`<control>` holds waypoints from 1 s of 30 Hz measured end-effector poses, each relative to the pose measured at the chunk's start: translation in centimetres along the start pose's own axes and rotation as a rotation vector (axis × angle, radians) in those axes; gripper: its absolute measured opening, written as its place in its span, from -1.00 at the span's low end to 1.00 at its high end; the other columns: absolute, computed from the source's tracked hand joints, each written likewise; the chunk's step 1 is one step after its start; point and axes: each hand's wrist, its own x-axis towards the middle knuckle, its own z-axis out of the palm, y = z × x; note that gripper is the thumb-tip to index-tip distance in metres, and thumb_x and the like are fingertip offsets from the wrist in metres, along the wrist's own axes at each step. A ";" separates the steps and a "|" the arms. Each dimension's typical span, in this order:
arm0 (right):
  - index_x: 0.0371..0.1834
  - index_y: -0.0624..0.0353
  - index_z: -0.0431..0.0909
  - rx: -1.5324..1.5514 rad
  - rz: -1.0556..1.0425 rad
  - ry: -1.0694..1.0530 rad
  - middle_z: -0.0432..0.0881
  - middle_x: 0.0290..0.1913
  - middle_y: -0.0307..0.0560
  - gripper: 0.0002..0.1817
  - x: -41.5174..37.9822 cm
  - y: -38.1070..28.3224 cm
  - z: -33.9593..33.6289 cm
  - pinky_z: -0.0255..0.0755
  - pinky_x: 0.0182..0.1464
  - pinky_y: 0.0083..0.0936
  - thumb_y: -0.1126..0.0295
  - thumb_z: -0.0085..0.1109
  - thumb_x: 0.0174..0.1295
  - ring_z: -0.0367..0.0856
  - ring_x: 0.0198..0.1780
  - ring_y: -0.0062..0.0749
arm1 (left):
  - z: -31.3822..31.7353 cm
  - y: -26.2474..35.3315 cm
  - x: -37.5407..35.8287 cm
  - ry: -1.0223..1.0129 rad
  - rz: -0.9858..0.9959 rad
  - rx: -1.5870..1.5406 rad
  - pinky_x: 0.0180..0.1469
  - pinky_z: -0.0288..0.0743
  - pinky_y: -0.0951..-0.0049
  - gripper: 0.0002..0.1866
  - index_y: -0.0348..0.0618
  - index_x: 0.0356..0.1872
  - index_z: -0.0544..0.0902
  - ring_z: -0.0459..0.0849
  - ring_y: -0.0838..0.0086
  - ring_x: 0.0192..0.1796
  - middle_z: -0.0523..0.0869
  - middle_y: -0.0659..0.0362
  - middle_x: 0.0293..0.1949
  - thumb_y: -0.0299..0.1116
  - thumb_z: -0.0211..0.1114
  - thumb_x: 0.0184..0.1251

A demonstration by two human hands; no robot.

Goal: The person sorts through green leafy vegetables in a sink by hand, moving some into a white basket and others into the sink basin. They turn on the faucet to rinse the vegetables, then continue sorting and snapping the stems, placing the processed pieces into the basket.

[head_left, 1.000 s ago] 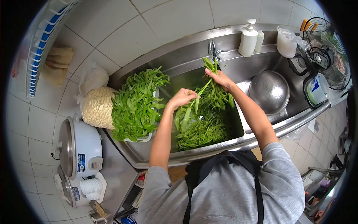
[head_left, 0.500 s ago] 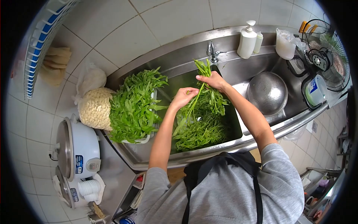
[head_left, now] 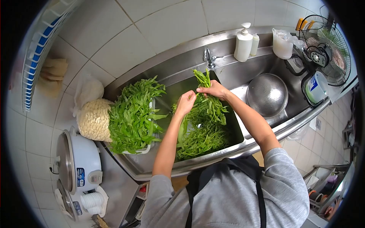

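Over the left sink basin, my right hand grips a bunch of leafy greens, stems pointing up toward the tap and leaves hanging down. My left hand is close beside it, fingers pinched on a stem of the greens. The two hands nearly touch. Below them, more loose greens fill the basin. To the left, a white basket is heaped with leafy greens.
An upturned metal colander sits in the right basin. Behind stand the tap, a pump bottle and a fan. A bag of pale, bean-like pieces and a rice cooker are at left.
My left hand has come up closer to my right hand at the stems. The whole view has shifted slightly, with the sink appearing lower and further left.
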 end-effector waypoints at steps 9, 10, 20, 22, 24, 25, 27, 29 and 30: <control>-0.57 0.19 0.52 0.066 0.115 0.459 0.49 -0.66 -0.27 -0.70 0.5 2.8 -1.3 0.30 -0.64 -0.55 0.18 0.32 0.03 0.37 -0.68 -0.62 | 1.8 -2.3 -2.6 0.119 -0.209 -0.605 -0.50 0.31 0.53 -0.76 -0.13 -0.21 0.31 0.40 0.56 -0.60 0.44 0.24 -0.56 -0.17 -0.03 0.36; -0.56 0.19 0.52 0.130 0.155 0.485 0.49 -0.65 -0.26 -0.70 0.6 3.3 -1.9 0.32 -0.64 -0.54 0.18 0.32 0.02 0.37 -0.68 -0.61 | 1.7 -1.7 -3.2 0.157 -0.242 -0.567 -0.46 0.28 0.58 -0.67 -0.16 -0.24 0.38 0.34 0.60 -0.58 0.46 0.24 -0.54 -0.06 0.04 0.34; -0.39 0.26 0.39 0.546 0.283 0.522 0.44 -0.63 -0.15 -0.73 0.5 3.0 -2.5 0.48 -0.62 -0.40 0.33 0.26 0.09 0.51 -0.64 -0.38 | 3.6 3.2 -3.6 -0.095 0.018 0.389 -0.56 0.28 0.36 -0.79 -0.04 -0.38 0.62 0.40 0.38 -0.68 0.42 0.17 -0.75 -0.16 0.24 0.10; -0.38 0.26 0.41 0.524 0.276 0.524 0.45 -0.62 -0.15 -0.69 0.4 3.0 -2.6 0.48 -0.61 -0.42 0.27 0.29 0.07 0.51 -0.63 -0.40 | 3.5 3.7 -3.3 -0.113 0.034 0.448 -0.54 0.32 0.27 -0.80 -0.05 -0.43 0.63 0.50 0.26 -0.64 0.50 0.11 -0.73 -0.17 0.22 0.08; -0.37 0.26 0.43 0.499 0.275 0.512 0.46 -0.60 -0.14 -0.65 -0.1 3.0 -2.9 0.48 -0.60 -0.43 0.21 0.31 0.05 0.50 -0.63 -0.41 | 3.1 3.8 -2.8 -0.149 -0.006 0.426 -0.53 0.32 0.38 -0.80 -0.10 -0.43 0.62 0.46 0.43 -0.63 0.49 0.17 -0.72 -0.19 0.25 0.08; -0.38 0.25 0.45 0.363 0.263 0.473 0.47 -0.59 -0.14 -0.59 -0.5 2.8 -3.3 0.47 -0.58 -0.45 0.10 0.32 0.00 0.50 -0.62 -0.43 | 2.8 3.3 -2.6 -0.173 -0.053 0.400 -0.52 0.32 0.49 -0.79 -0.16 -0.42 0.62 0.41 0.59 -0.63 0.47 0.23 -0.71 -0.22 0.27 0.07; -0.38 0.24 0.47 0.230 0.251 0.427 0.47 -0.58 -0.15 -0.51 -1.1 2.7 -3.9 0.46 -0.56 -0.47 0.00 0.34 -0.04 0.49 -0.60 -0.46 | 2.0 0.5 -1.8 -0.216 -0.011 0.284 -0.51 0.31 0.56 -0.79 -0.23 -0.43 0.61 0.42 0.66 -0.58 0.55 0.29 -0.61 -0.26 0.27 0.11; -0.38 0.22 0.50 0.161 0.269 0.284 0.47 -0.55 -0.18 -0.40 -1.5 3.0 -4.5 0.44 -0.52 -0.50 -0.16 0.32 -0.13 0.47 -0.55 -0.49 | 0.6 0.5 -2.0 -0.319 -0.071 -0.080 -0.51 0.29 0.63 -0.82 -0.23 -0.41 0.60 0.40 0.72 -0.56 0.56 0.36 -0.52 -0.30 0.26 0.15; -0.36 0.21 0.51 0.119 0.308 0.216 0.45 -0.54 -0.21 -0.42 -2.0 2.5 -4.6 0.41 -0.50 -0.50 -0.16 0.30 -0.10 0.43 -0.54 -0.53 | -0.3 1.7 -2.2 -0.355 -0.251 -0.056 -0.57 0.20 0.68 -0.84 -0.19 -0.36 0.60 0.32 0.75 -0.61 0.50 0.39 -0.56 -0.31 0.25 0.16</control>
